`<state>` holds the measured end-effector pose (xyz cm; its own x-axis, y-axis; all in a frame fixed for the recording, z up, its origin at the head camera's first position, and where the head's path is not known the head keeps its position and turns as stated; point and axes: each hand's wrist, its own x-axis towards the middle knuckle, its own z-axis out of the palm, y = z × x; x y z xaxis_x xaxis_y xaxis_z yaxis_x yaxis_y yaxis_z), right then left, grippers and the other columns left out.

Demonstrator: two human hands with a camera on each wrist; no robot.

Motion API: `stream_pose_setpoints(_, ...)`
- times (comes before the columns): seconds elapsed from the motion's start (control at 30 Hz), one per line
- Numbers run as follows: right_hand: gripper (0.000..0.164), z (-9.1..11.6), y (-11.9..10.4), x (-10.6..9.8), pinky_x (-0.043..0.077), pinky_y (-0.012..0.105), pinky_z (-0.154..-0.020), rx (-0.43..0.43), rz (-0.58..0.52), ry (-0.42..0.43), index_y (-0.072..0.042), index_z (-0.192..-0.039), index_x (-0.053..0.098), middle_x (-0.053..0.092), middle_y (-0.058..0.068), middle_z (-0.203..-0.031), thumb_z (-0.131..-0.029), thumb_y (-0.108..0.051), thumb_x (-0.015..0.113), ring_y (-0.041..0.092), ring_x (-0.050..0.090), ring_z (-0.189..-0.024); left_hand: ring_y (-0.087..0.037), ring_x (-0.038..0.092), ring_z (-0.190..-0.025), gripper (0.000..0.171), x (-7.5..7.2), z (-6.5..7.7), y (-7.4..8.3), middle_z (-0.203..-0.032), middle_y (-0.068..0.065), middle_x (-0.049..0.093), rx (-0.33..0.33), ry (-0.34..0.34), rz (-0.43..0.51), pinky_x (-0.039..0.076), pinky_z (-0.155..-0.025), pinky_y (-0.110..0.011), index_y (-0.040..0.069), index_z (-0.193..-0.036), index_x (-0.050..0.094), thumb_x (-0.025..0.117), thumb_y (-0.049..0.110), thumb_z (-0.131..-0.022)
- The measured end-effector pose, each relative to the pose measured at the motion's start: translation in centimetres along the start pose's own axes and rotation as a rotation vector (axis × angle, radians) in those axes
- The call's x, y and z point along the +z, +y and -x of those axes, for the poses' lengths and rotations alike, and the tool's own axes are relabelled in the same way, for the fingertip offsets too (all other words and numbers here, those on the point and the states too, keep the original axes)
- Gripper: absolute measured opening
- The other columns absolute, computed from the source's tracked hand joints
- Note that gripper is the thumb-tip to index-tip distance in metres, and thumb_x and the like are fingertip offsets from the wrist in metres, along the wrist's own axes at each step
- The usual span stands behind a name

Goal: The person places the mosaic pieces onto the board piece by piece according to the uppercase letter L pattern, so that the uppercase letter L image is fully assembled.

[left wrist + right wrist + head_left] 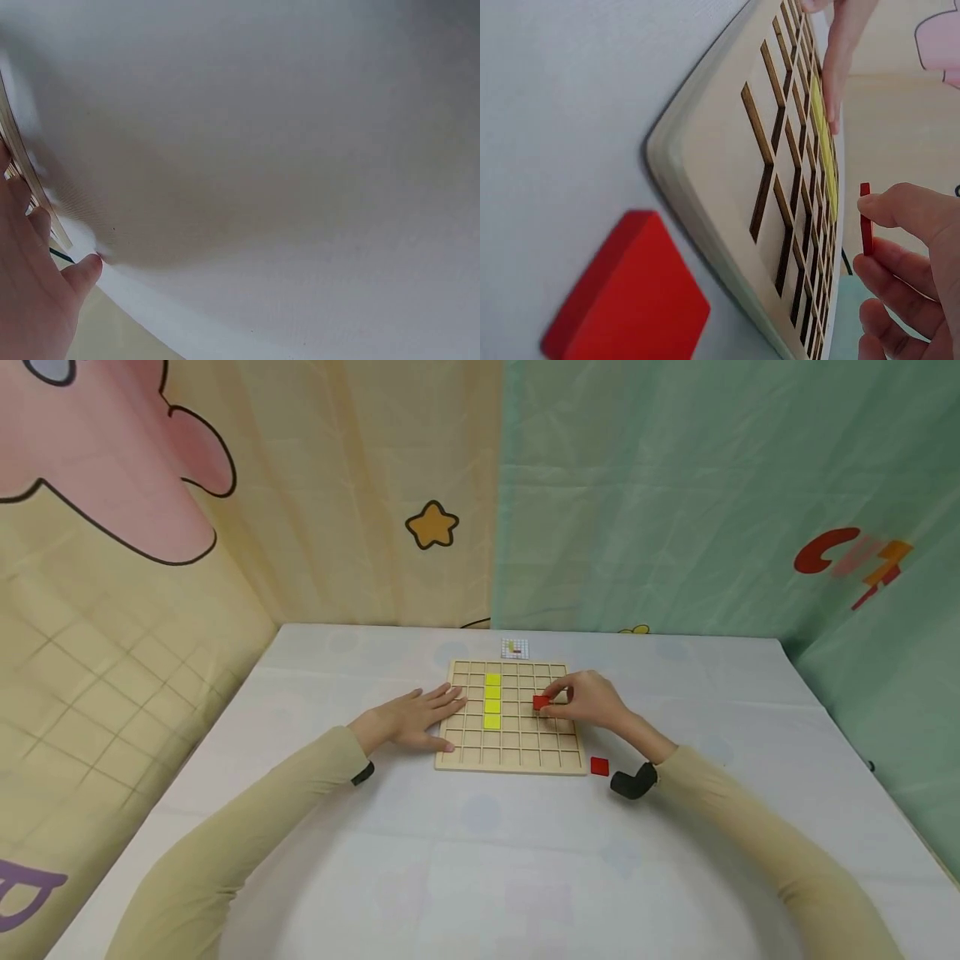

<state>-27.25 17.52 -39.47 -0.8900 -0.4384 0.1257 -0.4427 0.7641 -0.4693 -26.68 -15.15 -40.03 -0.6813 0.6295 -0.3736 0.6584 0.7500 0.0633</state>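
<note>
A wooden grid board (517, 761) lies on the table, with a column of yellow square tiles (492, 706) set in its left-middle cells. My right hand (592, 700) pinches a red square tile (541, 702) between thumb and fingers, over the right part of the grid. In the right wrist view that red tile (866, 225) is held on edge above the board. My left hand (416, 718) lies flat with fingers spread, its fingertips on the board's left edge. Another red tile (599, 766) lies on the table by the board's near right corner.
A small card (515, 649) printed with a grid and coloured squares lies behind the board. The white-covered table (480, 860) meets curtains (637, 485) at the back and sides. Dark wrist devices (633, 781) sit under both forearms.
</note>
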Motion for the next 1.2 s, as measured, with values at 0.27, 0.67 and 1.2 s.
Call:
stream_pose_setpoints(0.27, 0.029, -0.8, -1.4, 1.4, 0.037, 0.023, -0.054, -0.03, -0.003, -0.023, -0.012, -0.097, 0.077, 0.075, -0.001, -0.089, -0.077, -0.033, 0.079, 0.011, 0.049, -0.063, -0.023, -0.005, -0.151, 0.089, -0.1, 0.0, 0.1, -0.164, -0.001, -0.006, -0.008, -0.008, 0.011, 0.011, -0.119, -0.055, 0.021, -0.156, 0.003, 0.042, 0.067, -0.091)
stream_pose_setpoints(0.67, 0.028, -1.2, -2.7, 2.9, 0.037, 0.022, -0.053, -0.05, -0.008, -0.075, -0.012, -0.094, 0.077, 0.073, -0.001, -0.081, -0.076, -0.034, 0.08, 0.009, 0.049, -0.059, -0.023, -0.005, -0.151, 0.09, -0.1, -0.1, 0.1, -0.164, -0.001, -0.006, -0.015, -0.007, 0.009, 0.011, -0.119, -0.055, 0.021, -0.156, 0.002, 0.042, 0.068, -0.09)
stream_pose_setpoints(1.2, 0.029, -1.2, -2.8, 3.5, 0.042, 0.022, -0.056, -0.058, -0.021, -0.08, -0.012, -0.094, 0.077, 0.075, 0.003, -0.088, -0.076, -0.035, 0.08, 0.007, 0.053, -0.06, -0.023, -0.005, -0.151, 0.089, 0.0, -0.1, 0.0, -0.164, -0.001, -0.005, -0.007, -0.007, 0.019, 0.011, -0.119, -0.055, 0.021, -0.156, 0.004, 0.042, 0.067, -0.091)
